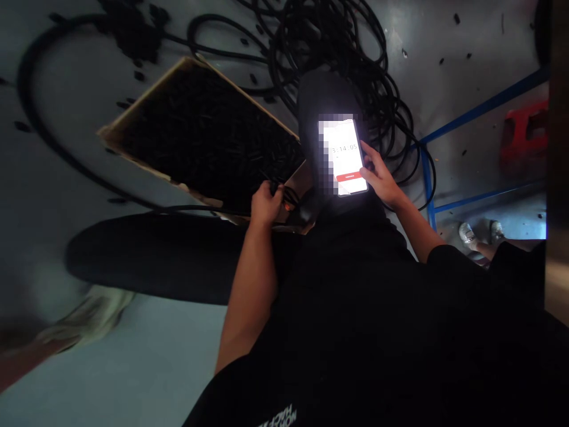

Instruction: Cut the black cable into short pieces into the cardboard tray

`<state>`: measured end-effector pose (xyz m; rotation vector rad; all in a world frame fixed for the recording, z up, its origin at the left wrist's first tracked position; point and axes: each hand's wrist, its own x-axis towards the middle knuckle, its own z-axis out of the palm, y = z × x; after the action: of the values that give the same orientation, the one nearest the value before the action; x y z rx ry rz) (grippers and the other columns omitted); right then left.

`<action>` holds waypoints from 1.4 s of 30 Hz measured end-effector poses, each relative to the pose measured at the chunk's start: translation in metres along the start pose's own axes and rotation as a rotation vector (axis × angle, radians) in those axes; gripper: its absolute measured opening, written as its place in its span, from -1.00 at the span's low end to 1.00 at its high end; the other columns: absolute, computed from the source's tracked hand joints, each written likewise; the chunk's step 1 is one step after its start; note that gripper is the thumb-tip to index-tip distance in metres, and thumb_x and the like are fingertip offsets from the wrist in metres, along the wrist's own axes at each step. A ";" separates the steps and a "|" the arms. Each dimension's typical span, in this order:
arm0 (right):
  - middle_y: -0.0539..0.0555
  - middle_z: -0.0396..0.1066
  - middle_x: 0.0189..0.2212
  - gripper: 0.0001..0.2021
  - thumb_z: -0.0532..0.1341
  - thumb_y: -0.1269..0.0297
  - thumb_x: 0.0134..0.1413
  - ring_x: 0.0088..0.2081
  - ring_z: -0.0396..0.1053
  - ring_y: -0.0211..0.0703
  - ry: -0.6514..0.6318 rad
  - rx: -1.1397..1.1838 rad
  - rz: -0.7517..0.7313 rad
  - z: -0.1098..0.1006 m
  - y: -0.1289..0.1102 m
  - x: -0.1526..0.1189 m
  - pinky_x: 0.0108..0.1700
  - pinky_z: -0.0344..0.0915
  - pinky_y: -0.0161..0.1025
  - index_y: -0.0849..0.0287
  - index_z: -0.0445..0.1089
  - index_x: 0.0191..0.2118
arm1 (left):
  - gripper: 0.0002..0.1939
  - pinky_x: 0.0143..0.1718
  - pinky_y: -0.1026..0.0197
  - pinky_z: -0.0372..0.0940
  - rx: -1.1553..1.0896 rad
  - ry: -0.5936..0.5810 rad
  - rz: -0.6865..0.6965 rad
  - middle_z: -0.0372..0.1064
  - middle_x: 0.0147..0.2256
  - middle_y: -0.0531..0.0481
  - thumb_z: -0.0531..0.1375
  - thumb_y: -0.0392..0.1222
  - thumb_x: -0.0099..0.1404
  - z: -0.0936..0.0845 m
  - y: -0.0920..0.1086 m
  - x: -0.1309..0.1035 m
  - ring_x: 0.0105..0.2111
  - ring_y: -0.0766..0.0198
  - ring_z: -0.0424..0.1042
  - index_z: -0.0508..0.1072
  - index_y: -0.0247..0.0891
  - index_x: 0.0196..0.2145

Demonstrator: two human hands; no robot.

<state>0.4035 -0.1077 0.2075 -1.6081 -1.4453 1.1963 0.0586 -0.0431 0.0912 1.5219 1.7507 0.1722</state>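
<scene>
Phone (pixel 349 157) glows right of upper centre, held at its edge by the right hand (pixel 380 178); a slackening thumb could drop it. The left hand (pixel 267 204) curls at the lower right of the box (pixel 195 194) (its grip, I cannot tell); snagging the black cable (pixel 200 208) could spill the dark pieces (pixel 208 130).

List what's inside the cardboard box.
Many small dark pieces fill most of the cardboard box. They cover its bottom, so nothing beneath them can be seen. The left hand, at the near edge, hides whatever lies directly under it.
</scene>
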 end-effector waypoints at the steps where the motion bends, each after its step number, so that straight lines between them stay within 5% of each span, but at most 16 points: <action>1: 0.15 0.33 0.37 -0.24 0.23 0.00 0.58 0.34 0.36 0.16 0.006 -0.004 0.012 0.000 -0.002 0.000 0.51 0.38 0.37 -0.23 0.02 0.73 | -0.84 0.02 -0.01 0.47 0.001 0.003 0.001 0.48 -0.29 -0.14 0.21 -0.03 0.46 0.000 0.000 0.000 -0.09 -0.14 0.61 0.38 -0.13 -0.22; 8: 0.16 0.39 0.33 -0.25 0.26 -0.07 0.56 0.35 0.37 0.19 0.058 0.025 0.051 0.000 -0.019 0.000 0.53 0.36 0.40 -0.19 0.10 0.71 | -0.85 -0.04 0.02 0.46 -0.009 0.006 0.007 0.41 -0.36 -0.10 0.21 -0.03 0.45 -0.001 0.002 -0.002 -0.14 -0.12 0.58 0.42 -0.12 -0.23; 14: 0.17 0.36 0.35 -0.21 0.23 -0.16 0.56 0.34 0.37 0.19 0.017 -0.047 0.003 0.000 -0.002 0.001 0.51 0.38 0.36 -0.18 0.06 0.73 | -0.86 -0.06 0.03 0.44 0.011 0.005 0.011 0.39 -0.36 -0.09 0.21 -0.04 0.46 0.000 0.002 -0.002 -0.16 -0.10 0.57 0.42 -0.12 -0.23; 42: 0.15 0.36 0.36 -0.25 0.25 -0.04 0.56 0.34 0.39 0.16 0.001 -0.030 0.038 0.001 -0.025 -0.001 0.48 0.42 0.35 -0.22 0.08 0.71 | -0.85 0.01 0.00 0.48 -0.015 -0.010 -0.004 0.54 -0.28 -0.20 0.21 -0.06 0.46 -0.002 0.008 -0.004 -0.03 -0.21 0.63 0.49 -0.16 -0.16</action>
<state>0.3928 -0.1048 0.2299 -1.6629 -1.4447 1.1996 0.0629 -0.0433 0.0987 1.5060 1.7412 0.1747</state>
